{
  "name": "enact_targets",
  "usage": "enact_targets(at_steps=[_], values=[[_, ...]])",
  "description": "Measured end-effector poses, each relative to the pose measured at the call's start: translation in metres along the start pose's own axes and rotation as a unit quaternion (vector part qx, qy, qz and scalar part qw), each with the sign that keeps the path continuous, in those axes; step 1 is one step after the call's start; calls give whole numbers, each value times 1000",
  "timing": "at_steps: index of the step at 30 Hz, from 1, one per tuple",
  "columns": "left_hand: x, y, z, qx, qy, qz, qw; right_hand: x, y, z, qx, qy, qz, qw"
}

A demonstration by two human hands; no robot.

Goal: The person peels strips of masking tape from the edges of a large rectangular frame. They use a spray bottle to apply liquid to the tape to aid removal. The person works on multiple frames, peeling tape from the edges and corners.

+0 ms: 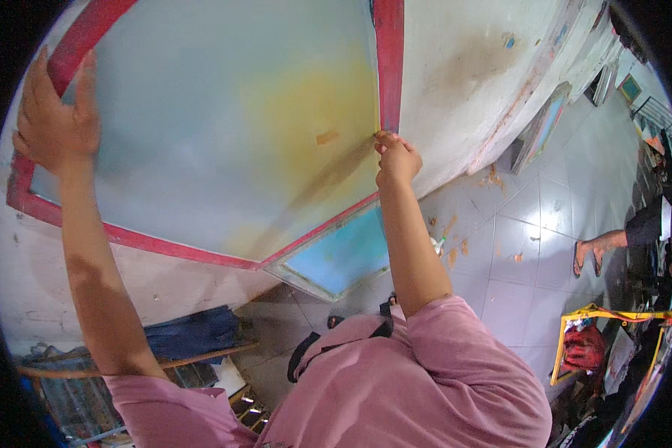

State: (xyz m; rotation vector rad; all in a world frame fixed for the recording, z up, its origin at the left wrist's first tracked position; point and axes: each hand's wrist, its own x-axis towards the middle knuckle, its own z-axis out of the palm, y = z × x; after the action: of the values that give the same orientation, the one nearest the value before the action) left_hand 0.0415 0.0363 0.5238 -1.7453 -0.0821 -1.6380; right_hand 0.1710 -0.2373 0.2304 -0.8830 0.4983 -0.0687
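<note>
A large panel (194, 112) with a pale blue-grey face, a yellow patch and a red border leans against the white wall in front of me. My left hand (58, 112) grips its upper left edge, fingers curled at the red border and thumb raised along it. My right hand (397, 155) is closed on the red right edge, fingertips pinched there, arm stretched out. A small tan patch (326, 137) shows on the yellow area. Below the panel stands a smaller light-blue panel (336, 250) in a pale frame, partly behind my right forearm.
Scraps (493, 178) lie on the tiled floor (523, 246). More panels (537, 131) lean along the wall. At the right are another person's foot (588, 250) and a yellow metal frame (608, 313) with red cloth. A wooden rail (201, 357) and dark cloth (190, 328) are at lower left.
</note>
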Motion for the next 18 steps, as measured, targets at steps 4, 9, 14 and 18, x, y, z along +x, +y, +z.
enact_targets(at_steps=[4, 9, 14, 18], values=[[-3, 13, 2, -40, 0, -16, 999, 0, -20, 12, 40, -23, -26, 999], [-5, 19, -11, -40, -7, -38, 998, -13, -43, 37, 54, -53, -48, 996], [-5, 19, -13, -35, -18, -44, 998, -35, -79, 61, 66, -96, -67, 991], [-8, 20, -14, -32, -31, -52, 998, -47, -105, 90, 100, -126, -112, 981]])
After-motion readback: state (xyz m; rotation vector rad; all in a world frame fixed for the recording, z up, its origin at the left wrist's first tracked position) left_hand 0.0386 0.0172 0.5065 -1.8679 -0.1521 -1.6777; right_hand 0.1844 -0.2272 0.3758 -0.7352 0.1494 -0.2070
